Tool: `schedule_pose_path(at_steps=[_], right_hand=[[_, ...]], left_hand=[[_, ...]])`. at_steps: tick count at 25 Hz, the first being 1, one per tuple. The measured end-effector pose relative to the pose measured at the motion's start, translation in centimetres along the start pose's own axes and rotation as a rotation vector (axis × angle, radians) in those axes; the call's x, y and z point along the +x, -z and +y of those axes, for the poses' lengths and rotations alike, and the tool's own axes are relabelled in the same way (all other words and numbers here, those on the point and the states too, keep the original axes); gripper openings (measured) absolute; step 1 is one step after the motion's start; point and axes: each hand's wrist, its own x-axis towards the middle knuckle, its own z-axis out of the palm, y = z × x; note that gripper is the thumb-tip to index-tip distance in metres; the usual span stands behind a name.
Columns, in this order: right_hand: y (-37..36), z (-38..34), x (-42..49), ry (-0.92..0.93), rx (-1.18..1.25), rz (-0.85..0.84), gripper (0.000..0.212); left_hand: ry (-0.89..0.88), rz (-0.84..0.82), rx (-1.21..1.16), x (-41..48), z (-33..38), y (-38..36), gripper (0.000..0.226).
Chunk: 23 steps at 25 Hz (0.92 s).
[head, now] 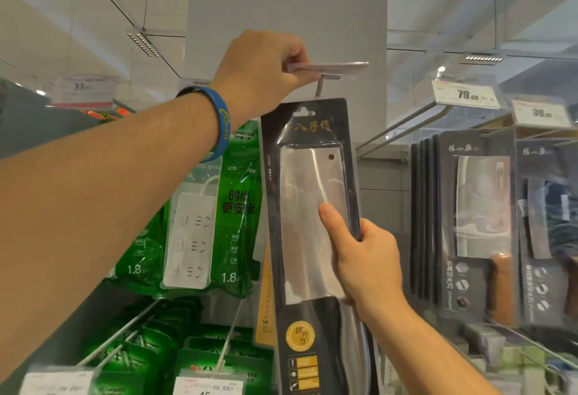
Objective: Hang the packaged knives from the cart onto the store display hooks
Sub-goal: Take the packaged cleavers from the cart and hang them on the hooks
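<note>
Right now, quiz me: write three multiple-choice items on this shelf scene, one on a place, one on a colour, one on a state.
1. What hangs left of the knife pack?
A. pans
B. green power strips
C. towels

2. Colour of the wristband?
A. red
B. blue
C. white

3. The left hand is:
A. idle
B. holding a second knife
C. pinching the tag

Answers:
1 B, green packs hang beside it on the left.
2 B, a blue band circles the left wrist.
3 C, its fingers pinch the tag above the pack.
</note>
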Motion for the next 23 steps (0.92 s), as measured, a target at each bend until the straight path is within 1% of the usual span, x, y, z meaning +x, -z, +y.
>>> schedule_pose_path(at_steps=[3,4,7,9,11,14,19,21,23], right_hand=[[1.3,0.0,0.6,-0.024,-0.007,0.121,0.077],[1.5,0.1,0.6,-0.028,-0.02,0.125,0.074],[1.1,0.2,0.5,-0.004,-0.035,0.046,0.074],[1.0,0.3,0.5,-0.003,-0.035,0.034,0.08],[1.4,0.6,0.7,-0.011,-0.052,0.064,0.085],[1.8,0.9,0.9,-0.047,-0.042,0.101,0.077],[1.7,1.2,0.8,-0.06,-0.032,0.105,0.072],[1.9,1.3,0.7,-0.086,0.013,0.113,0.073],[2.0,1.6,0.6,-0.101,0.035,0.114,0.069]], left_hand=[[0.005,0.0,-0.022,-0.1,0.1,0.0,0.024],[0.005,0.0,-0.031,-0.1,0.0,0.0,0.025],[0.002,0.008,-0.034,0.0,0.0,-0.1,0.028],[-0.004,0.018,-0.029,-0.1,0.1,-0.2,0.03],[-0.002,0.017,-0.034,-0.3,0.1,-0.2,0.029],[0.002,0.018,-0.046,-0.4,0.1,-0.1,0.027],[0.016,0.016,-0.05,-0.5,0.4,-0.1,0.026],[0.018,0.019,-0.053,-0.6,0.4,-0.1,0.025],[0.021,0.026,-0.061,-0.6,0.4,-0.1,0.024]])
